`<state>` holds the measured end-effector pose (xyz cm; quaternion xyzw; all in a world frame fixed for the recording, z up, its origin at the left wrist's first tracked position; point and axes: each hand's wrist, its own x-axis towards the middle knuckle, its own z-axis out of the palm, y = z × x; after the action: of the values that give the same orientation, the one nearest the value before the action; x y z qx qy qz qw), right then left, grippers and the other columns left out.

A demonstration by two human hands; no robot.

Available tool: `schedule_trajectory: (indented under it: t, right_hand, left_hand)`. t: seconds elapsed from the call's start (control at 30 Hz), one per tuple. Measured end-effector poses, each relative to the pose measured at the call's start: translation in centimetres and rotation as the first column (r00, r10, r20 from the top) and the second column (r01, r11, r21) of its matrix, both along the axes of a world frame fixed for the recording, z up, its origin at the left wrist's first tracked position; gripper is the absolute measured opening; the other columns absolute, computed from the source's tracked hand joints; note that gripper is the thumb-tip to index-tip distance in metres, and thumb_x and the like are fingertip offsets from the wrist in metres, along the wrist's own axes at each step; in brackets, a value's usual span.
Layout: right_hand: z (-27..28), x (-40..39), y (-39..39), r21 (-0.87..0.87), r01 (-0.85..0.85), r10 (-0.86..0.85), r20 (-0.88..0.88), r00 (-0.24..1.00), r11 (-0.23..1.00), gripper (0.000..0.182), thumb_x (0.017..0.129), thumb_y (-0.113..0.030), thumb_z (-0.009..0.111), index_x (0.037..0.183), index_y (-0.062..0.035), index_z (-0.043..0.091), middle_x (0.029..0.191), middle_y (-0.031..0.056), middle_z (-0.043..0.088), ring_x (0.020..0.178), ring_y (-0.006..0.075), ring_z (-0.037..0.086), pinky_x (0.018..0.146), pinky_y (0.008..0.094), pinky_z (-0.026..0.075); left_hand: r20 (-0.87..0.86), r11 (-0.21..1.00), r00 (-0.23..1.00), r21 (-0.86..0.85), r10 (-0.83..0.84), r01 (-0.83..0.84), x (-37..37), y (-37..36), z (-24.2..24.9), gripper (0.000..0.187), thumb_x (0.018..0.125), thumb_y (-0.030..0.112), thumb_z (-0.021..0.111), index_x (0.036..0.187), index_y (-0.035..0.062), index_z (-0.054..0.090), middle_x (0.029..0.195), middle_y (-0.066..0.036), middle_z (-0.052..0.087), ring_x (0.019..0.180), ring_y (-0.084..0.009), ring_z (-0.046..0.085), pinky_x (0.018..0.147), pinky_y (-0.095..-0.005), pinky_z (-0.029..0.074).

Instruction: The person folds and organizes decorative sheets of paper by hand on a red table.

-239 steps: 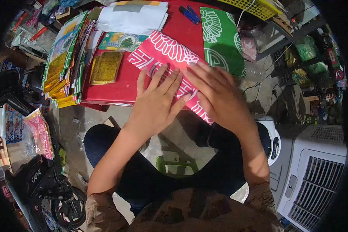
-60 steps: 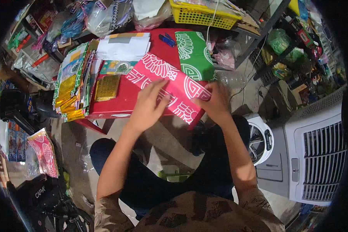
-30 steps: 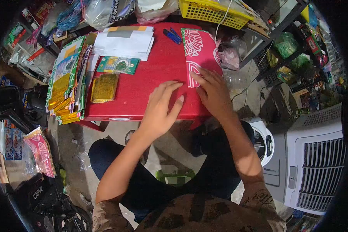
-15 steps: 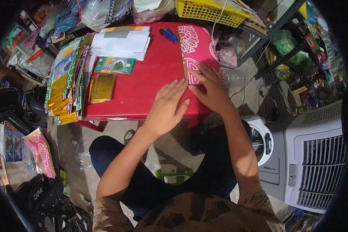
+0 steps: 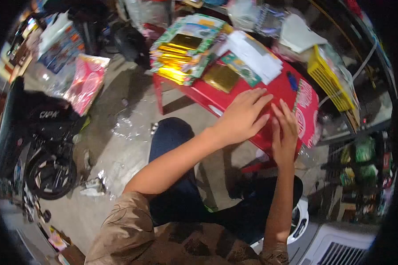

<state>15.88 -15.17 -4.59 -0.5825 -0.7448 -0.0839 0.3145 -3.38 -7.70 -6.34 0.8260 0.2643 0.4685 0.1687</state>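
Observation:
My left hand (image 5: 245,115) is over the front part of the red table (image 5: 188,90), fingers stretched out and nothing in them. Nearest to it lies a stack of gold paper sheets (image 5: 222,78). To its right, my right hand (image 5: 285,126) hovers or rests at the table's edge, fingers extended and holding nothing I can see. Just right of that hand lies a pink sheet with white patterns (image 5: 308,112). A green printed packet (image 5: 245,70) and folded white paper (image 5: 256,57) lie beyond the gold stack. The picture is somewhat blurred.
A layered pile of colourful and gold papers (image 5: 185,44) sits at the table's left end. Behind the pink sheet are a small dark blue object (image 5: 292,81) and a yellow basket (image 5: 329,79). A pink packet (image 5: 88,81) and a black wheeled item (image 5: 51,170) are at left.
The view has turned left, so the table appears tilted and further right. Both hands have moved left, away from the pink sheet; my right hand no longer lies on it.

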Motion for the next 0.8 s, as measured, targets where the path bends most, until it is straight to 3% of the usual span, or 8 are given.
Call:
schedule_trajectory:
  t: [0.13, 0.27, 0.3, 0.33, 0.4, 0.57, 0.73, 0.8]
  right_hand:
    - [-0.4, -9.3, 1.4, 0.086, -0.331, 0.335, -0.045, 0.941, 0.94, 0.037, 0.106, -0.015, 0.06, 0.143, -0.0124, 0.068, 0.154, 0.0136, 0.059, 0.142, 0.031, 0.056, 0.122, 0.0504, 0.036]
    - [0.8, -20.4, 2.4, -0.024, -0.552, 0.536, -0.211, 0.818, 0.833, 0.041, 0.101, -0.016, 0.066, 0.142, -0.0122, 0.069, 0.149, 0.0165, 0.063, 0.138, 0.0337, 0.059, 0.12, 0.0506, 0.038]
    - [1.0, -23.0, 2.5, -0.037, -0.601, 0.573, -0.255, 0.779, 0.799, 0.042, 0.101, -0.016, 0.066, 0.143, -0.0119, 0.068, 0.15, 0.0171, 0.062, 0.138, 0.0347, 0.059, 0.119, 0.0509, 0.038]
    - [0.7, -25.5, 2.9, -0.032, -0.652, 0.617, -0.29, 0.731, 0.757, 0.047, 0.1, -0.016, 0.067, 0.147, -0.0108, 0.064, 0.153, 0.0195, 0.059, 0.138, 0.0376, 0.058, 0.12, 0.0517, 0.037]
    - [0.0, -29.8, 3.2, -0.109, -0.724, 0.664, -0.327, 0.673, 0.681, 0.06, 0.1, -0.02, 0.068, 0.157, -0.0122, 0.052, 0.163, 0.0237, 0.047, 0.142, 0.0422, 0.052, 0.121, 0.0529, 0.035]
    - [-2.5, -36.7, 3.2, -0.215, -0.818, 0.711, -0.41, 0.572, 0.534, 0.067, 0.101, -0.024, 0.068, 0.163, -0.0137, 0.044, 0.167, 0.0256, 0.04, 0.146, 0.046, 0.046, 0.122, 0.0541, 0.034]
    - [-4.2, -37.7, 3.9, -0.309, -0.825, 0.599, -0.574, 0.559, 0.474, 0.064, 0.102, -0.026, 0.068, 0.16, -0.0104, 0.047, 0.165, 0.0264, 0.043, 0.149, 0.0452, 0.046, 0.123, 0.0509, 0.034]
    - [-4.6, -37.4, 4.3, -0.335, -0.822, 0.54, -0.63, 0.558, 0.46, 0.061, 0.103, -0.026, 0.068, 0.158, -0.0089, 0.05, 0.164, 0.0265, 0.045, 0.149, 0.0441, 0.046, 0.123, 0.0491, 0.034]
  left_hand:
    - [0.093, 0.98, 0.976, -0.032, 0.197, -0.195, -11.2, 0.6, 0.2, 0.05, 0.1, 0.024, 0.074, 0.143, 0.0028, 0.059, 0.143, -0.023, 0.062, 0.136, -0.0398, 0.058, 0.115, -0.0465, 0.045]
    - [0.296, 0.829, 0.797, -0.384, 0.527, -0.405, -25.0, 2.5, -4.2, 0.042, 0.101, 0.022, 0.072, 0.135, -0.0006, 0.063, 0.126, -0.02, 0.069, 0.119, -0.032, 0.068, 0.104, -0.043, 0.051]
    - [0.242, 0.765, 0.737, -0.354, 0.631, -0.538, -28.5, 2.9, -5.5, 0.041, 0.101, 0.024, 0.07, 0.134, -0.0004, 0.064, 0.126, -0.021, 0.069, 0.119, -0.0348, 0.067, 0.105, -0.0445, 0.05]
    - [-0.097, 0.582, 0.609, -0.21, 0.787, -0.785, -31.7, 2.4, -5.9, 0.044, 0.101, 0.026, 0.07, 0.137, 0.0005, 0.063, 0.132, -0.022, 0.067, 0.125, -0.0362, 0.065, 0.11, -0.0451, 0.049]
    - [-0.281, 0.472, 0.469, -0.061, 0.837, -0.879, -37.7, 3.4, -10.6, 0.049, 0.099, 0.027, 0.07, 0.137, -0.0017, 0.061, 0.132, -0.023, 0.065, 0.123, -0.0404, 0.063, 0.107, -0.0491, 0.05]
    - [-0.554, 0.269, 0.147, 0.145, 0.82, -0.952, -50.2, 6.0, -17.8, 0.067, 0.097, 0.033, 0.069, 0.149, -0.003, 0.049, 0.144, -0.026, 0.056, 0.133, -0.0434, 0.055, 0.113, -0.052, 0.045]
    - [-0.445, 0.099, -0.183, 0.54, 0.876, -0.836, -57.4, 8.9, -22.2, 0.066, 0.096, 0.028, 0.066, 0.151, -0.0033, 0.049, 0.148, -0.021, 0.057, 0.134, -0.0373, 0.058, 0.107, -0.0522, 0.05]
    - [-0.688, 0.118, -0.21, 0.397, 0.694, -0.91, -58.8, 8.8, -21.8, 0.063, 0.097, 0.025, 0.065, 0.151, -0.0032, 0.05, 0.15, -0.02, 0.056, 0.139, -0.0354, 0.055, 0.106, -0.0508, 0.052]
